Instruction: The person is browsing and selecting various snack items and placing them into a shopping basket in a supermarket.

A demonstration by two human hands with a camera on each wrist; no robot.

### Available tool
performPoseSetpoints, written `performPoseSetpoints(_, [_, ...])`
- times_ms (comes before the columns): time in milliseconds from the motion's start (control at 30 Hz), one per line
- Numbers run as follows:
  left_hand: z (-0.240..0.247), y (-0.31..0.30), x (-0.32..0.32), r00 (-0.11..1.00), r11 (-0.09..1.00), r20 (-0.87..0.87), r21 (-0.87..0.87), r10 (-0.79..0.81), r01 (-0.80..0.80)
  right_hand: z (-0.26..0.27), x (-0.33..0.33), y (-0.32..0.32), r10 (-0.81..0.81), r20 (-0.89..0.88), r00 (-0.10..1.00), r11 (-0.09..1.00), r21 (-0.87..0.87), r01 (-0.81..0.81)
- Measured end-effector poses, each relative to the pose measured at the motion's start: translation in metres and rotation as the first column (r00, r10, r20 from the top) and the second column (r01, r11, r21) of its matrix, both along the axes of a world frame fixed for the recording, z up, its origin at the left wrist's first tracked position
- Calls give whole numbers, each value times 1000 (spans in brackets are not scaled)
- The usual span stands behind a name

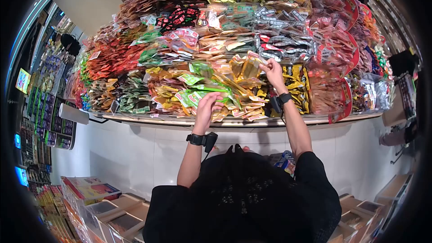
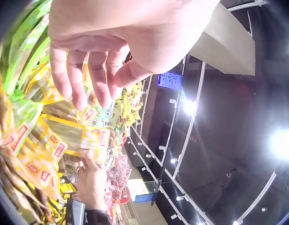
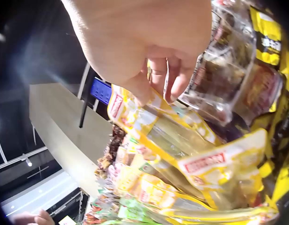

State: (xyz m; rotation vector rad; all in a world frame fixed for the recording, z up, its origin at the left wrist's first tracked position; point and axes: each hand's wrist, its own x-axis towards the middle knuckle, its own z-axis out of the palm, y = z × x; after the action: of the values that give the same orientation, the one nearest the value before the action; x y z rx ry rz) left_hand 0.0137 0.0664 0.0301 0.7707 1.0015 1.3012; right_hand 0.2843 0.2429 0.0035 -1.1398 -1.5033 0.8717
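My right hand (image 1: 274, 75) pinches the top corner of a clear snack packet with yellow edges (image 1: 250, 66), which stands up out of the pile in the display. In the right wrist view, thumb and fingers close on the corner of that packet (image 3: 170, 136), and a second yellow-edged packet (image 3: 224, 166) overlaps it. My left hand (image 1: 208, 110) hovers by the green snack packets (image 1: 191, 98) at the front, its fingers loosely bent and holding nothing. Below those fingers in the left wrist view are green packets (image 2: 25, 119) and more yellow ones.
Dense rows of bagged snacks (image 1: 171, 47) fill the wide display. Its wooden front edge (image 1: 225, 120) runs just before me. Black-and-yellow packets (image 1: 297, 87) lie right of my right hand. A white cylinder (image 1: 74, 114) juts out at left. Crates and boxes (image 1: 119, 213) stand behind me.
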Motion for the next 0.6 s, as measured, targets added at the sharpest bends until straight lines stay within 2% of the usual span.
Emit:
performPoseSetpoints(67, [10, 9, -3, 999, 999, -30, 34, -23, 24, 32, -7, -11, 27, -150, 988, 997, 74, -17])
performPoseSetpoints(100, [15, 13, -4, 998, 997, -60, 68, -30, 34, 66, -13, -26, 55, -221, 974, 993, 113, -30])
performPoseSetpoints(167, [31, 21, -6, 995, 991, -85, 118, -55, 65, 102, -18, -39, -3, -163, 987, 977, 211, 38])
performPoseSetpoints(233, [55, 28, -2, 952, 963, -303, 266, 38, 46, 139, -32, -54, -3, -229, 974, 960, 271, 66])
performPoseSetpoints(267, [59, 34, 0, 967, 938, -250, 342, 43, 47, 156, -39, -61, 30, -296, 955, 959, 279, 56])
performPoseSetpoints(300, [64, 38, 2, 968, 938, -247, 343, 43, 45, 168, -44, -67, 60, -325, 944, 951, 306, 45])
performPoseSetpoints(367, [74, 42, 4, 930, 887, -357, 453, 90, 88, 183, -56, -74, 105, -402, 909, 966, 258, 3])
performPoseSetpoints(400, [79, 39, 5, 937, 883, -347, 452, 45, 125, 185, -62, -75, 85, -415, 906, 975, 221, 10])
performPoseSetpoints(433, [85, 33, 6, 969, 902, -235, 398, -79, 170, 184, -71, -78, 87, -414, 906, 975, 221, 7])
performPoseSetpoints(500, [82, 29, -4, 962, 903, -220, 360, -164, 236, 183, -91, -85, 40, -514, 857, 998, 59, -11])
performPoseSetpoints(567, [81, 21, -9, 972, 921, -189, 335, -140, 197, 159, -98, -75, 33, -485, 874, 999, 44, -13])
performPoseSetpoints(600, [78, 18, -13, 975, 934, -191, 313, -114, 171, 156, -103, -79, 69, -523, 849, 997, 12, -73])
